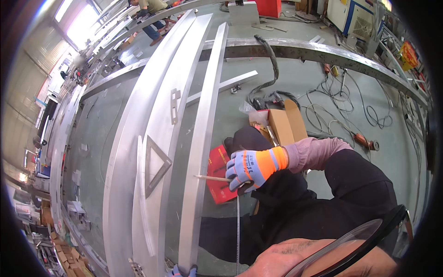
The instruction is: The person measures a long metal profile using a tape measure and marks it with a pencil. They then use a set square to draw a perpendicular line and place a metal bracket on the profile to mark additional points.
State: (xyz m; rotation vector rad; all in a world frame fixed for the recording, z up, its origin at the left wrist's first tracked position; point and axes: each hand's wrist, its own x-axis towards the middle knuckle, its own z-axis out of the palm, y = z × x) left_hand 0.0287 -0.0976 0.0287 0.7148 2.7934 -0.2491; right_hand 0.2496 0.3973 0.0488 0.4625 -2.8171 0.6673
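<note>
My right hand [256, 168], in a blue and orange glove, is closed on a thin pencil-like stick [213, 178]. The stick's tip meets the narrow silver metal bar [199, 138]. From below the same hand, a measuring tape blade [238, 231] runs down past the lower edge; its case cannot be made out. At the bar's near end, my left hand [181, 271] shows only gloved fingers on both sides of the bar, gripping it. A triangular metal square [158, 167] and a slotted metal plate [174, 111] lie on the wide metal profile [154, 124] to the left.
Beyond my right hand stand an open cardboard box [287, 121] and a flat red box [217, 161]. An angle grinder [367, 141] and tangled cables [339, 92] lie on the floor at right. A long steel beam [323, 51] crosses behind. Another person [152, 9] bends over at far left.
</note>
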